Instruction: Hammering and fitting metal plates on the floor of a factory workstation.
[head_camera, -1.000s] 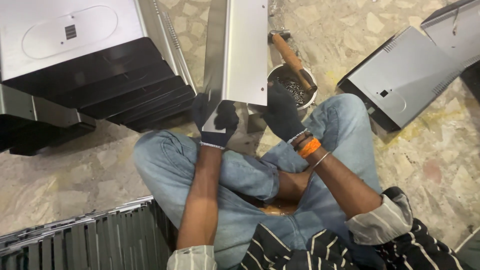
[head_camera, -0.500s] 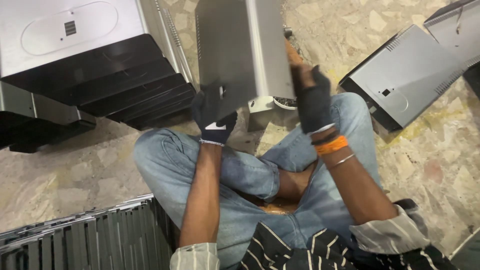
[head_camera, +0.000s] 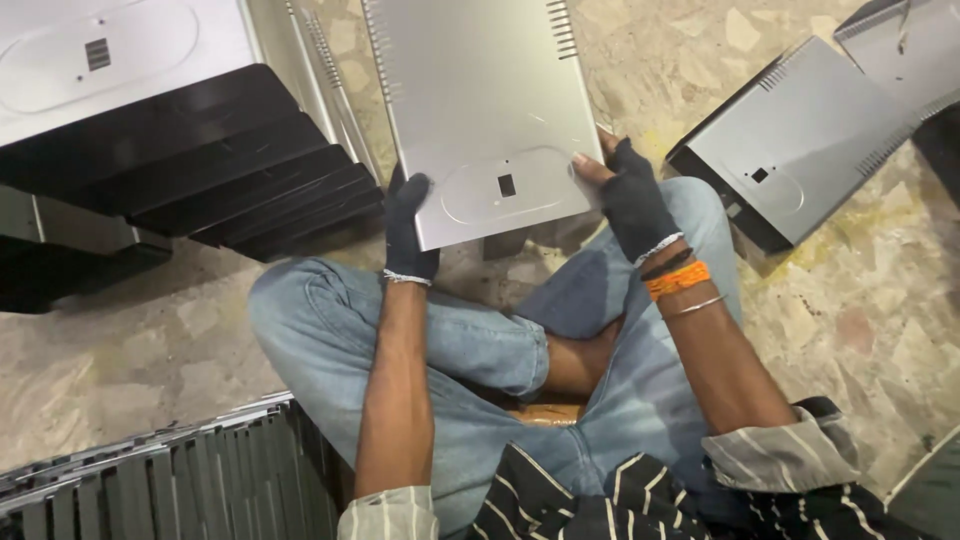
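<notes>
Head view looks straight down at someone sitting cross-legged on a speckled stone floor (head_camera: 150, 380), jeans and a striped shirt. Both hands wear dark gloves and hold a grey sheet-metal panel (head_camera: 480, 100) flat above the knees. Left hand (head_camera: 408, 230) has its grip closed on the panel's near left corner, thumb on top. Right hand (head_camera: 630, 200) clamps the near right edge, bare fingertips (head_camera: 585, 165) pressing on the face beside the stamped oval with a small square slot. Orange wrist bands (head_camera: 678, 280) sit on the right wrist. Stack of black panels (head_camera: 200, 170) lies left, another grey panel (head_camera: 800, 140) right, upright panels (head_camera: 150, 490) bottom left.
</notes>
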